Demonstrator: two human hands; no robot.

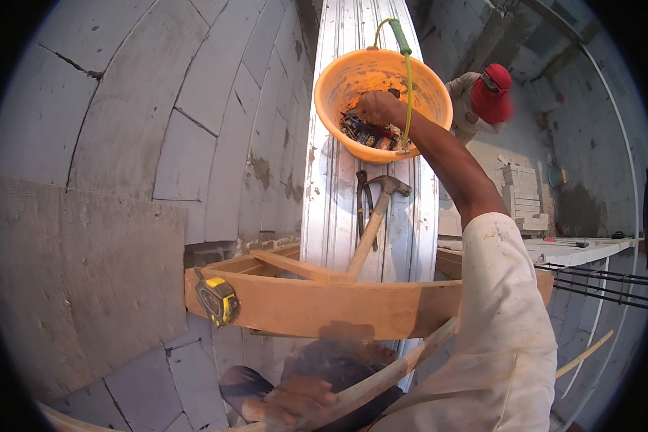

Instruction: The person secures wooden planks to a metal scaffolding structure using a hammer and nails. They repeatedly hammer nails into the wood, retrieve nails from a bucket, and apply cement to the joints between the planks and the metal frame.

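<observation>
My right hand (379, 108) reaches down into an orange plastic bucket (327, 101), its fingers curled near the contents. What they hold, if anything, is hidden. Dark, small hardware-like bits and packets (371, 135) lie at the bucket's bottom. A wire handle with a green grip (400, 36) arches over the rim. Low in the picture, my left hand (295, 399) rests beside a narrow wooden strip (403, 362), fingers stretched out and somewhat blurred. Below the bucket lie a claw hammer (376, 223) with a wooden handle and dark pincers (363, 201).
The bucket and tools sit on a ribbed metal plank (324, 237). A yellow-black tape measure (217, 299) hangs on a wooden beam (338, 306) crossing in front. Block walls (180, 108) rise at left. A person in a red head covering (492, 93) is below, near stacked blocks (522, 198). Steel bars (597, 284) extend at right.
</observation>
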